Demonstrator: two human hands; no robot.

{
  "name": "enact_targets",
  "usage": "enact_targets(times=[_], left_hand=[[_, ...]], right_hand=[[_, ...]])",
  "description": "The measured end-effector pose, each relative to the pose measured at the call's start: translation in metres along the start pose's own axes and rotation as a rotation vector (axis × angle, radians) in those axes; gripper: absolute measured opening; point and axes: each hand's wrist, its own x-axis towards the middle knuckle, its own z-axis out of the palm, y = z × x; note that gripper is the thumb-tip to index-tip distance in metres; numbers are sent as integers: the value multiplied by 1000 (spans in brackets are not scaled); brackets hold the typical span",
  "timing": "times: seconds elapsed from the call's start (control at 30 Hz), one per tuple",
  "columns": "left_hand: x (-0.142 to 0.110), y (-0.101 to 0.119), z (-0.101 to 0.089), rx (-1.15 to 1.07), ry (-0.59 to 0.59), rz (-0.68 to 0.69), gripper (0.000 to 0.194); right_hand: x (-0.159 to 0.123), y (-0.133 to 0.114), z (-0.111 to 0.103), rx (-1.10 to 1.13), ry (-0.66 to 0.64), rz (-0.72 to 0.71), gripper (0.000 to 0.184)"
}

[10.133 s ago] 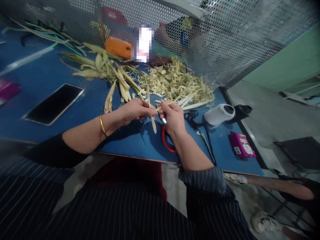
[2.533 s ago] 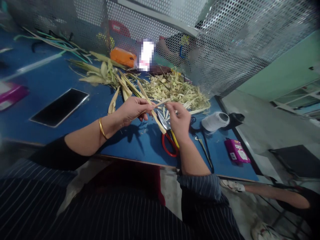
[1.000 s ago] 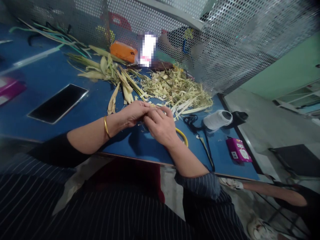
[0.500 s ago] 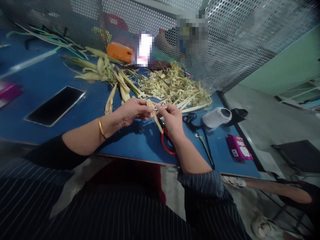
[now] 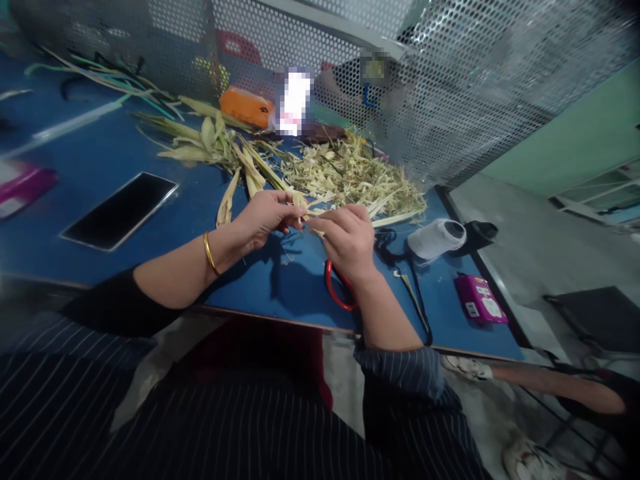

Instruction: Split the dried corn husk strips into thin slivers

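Note:
My left hand (image 5: pixel 267 219) pinches a pale strip of dried corn husk (image 5: pixel 299 201) between thumb and fingers, above the front half of the blue table. Close against it, my right hand (image 5: pixel 349 240) is closed, its fingertips on the same husk piece; the exact grip is partly hidden by the fingers. Below the right hand lie scissors with a red handle (image 5: pixel 329 287), their blades covered by that hand. Beyond the hands spreads a heap of shredded husk (image 5: pixel 345 170). To its left is a bundle of longer husk leaves (image 5: pixel 213 143).
A dark-screened phone (image 5: pixel 120 211) lies left on the blue table (image 5: pixel 250 293). On the right are a white thread cone (image 5: pixel 436 239), a black cone (image 5: pixel 477 237) and a purple packet (image 5: pixel 480 298). An orange pack (image 5: pixel 247 107) and a perforated metal screen (image 5: pixel 450 87) stand behind. A person's leg (image 5: pixel 555 385) shows at right.
My right hand has turned over more, its back now facing up and its fingers covering the husk. The strip end that hung down between the hands no longer shows. The view has shifted slightly.

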Motion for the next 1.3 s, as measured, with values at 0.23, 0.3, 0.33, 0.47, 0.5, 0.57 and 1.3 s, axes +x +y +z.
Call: enact_targets(times=[0.23, 0.3, 0.33, 0.47, 0.5, 0.57, 1.3], left_hand=[[-5, -10, 4, 226, -180, 198, 8], [-5, -12, 4, 238, -227, 204, 12], [-5, -12, 3, 241, -249, 200, 13], [-5, -15, 4, 224, -281, 142, 12], [-5, -15, 5, 218, -277, 128, 13], [-8, -16, 10, 221, -244, 123, 15], [1, -15, 5, -54, 24, 38, 23]], right_hand=[[-1, -1, 9, 174, 113, 399, 25], [-3, 0, 13, 190, 77, 529, 31], [-3, 0, 15, 193, 57, 574, 33], [-4, -2, 18, 181, 35, 663, 33], [-4, -3, 19, 182, 42, 675, 32], [-3, -4, 21, 186, 42, 690, 31], [-3, -19, 11, -228, -39, 170, 27]])
